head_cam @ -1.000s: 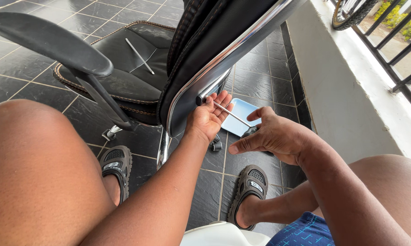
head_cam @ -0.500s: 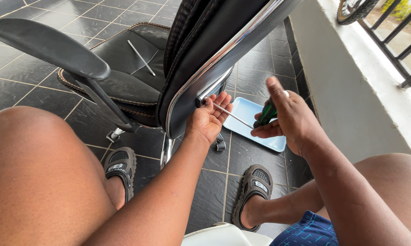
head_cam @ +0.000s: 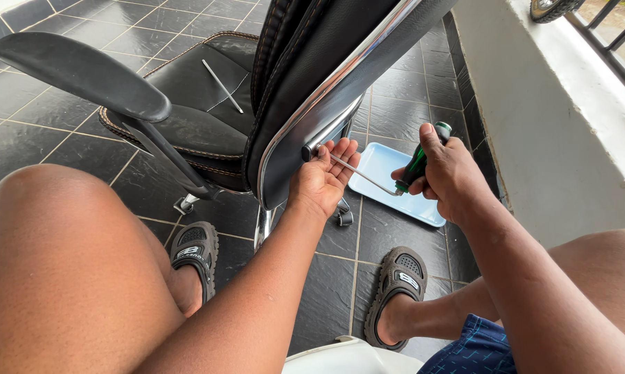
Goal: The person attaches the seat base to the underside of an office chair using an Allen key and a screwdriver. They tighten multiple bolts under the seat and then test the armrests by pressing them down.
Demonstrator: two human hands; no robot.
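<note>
A black office chair (head_cam: 188, 125) stands in front of me, its backrest edged with a chrome strip (head_cam: 340, 90). My left hand (head_cam: 323, 180) is pressed against the back of the backrest beside a screw point, fingers spread upward. My right hand (head_cam: 444, 170) grips a screwdriver (head_cam: 413, 170) with a green and black handle. Its metal shaft runs left across my left palm to the chair back. A thin metal rod (head_cam: 222, 85) lies on the seat.
A light blue tray (head_cam: 423, 208) sits on the dark tiled floor behind my hands. A low white wall (head_cam: 534, 118) runs along the right with a railing above. My sandalled feet (head_cam: 395, 291) rest below. The chair armrest (head_cam: 77, 69) juts left.
My right hand has picked up the screwdriver from the tray area and brought its tip to the chair back. My left hand has stayed on the backrest.
</note>
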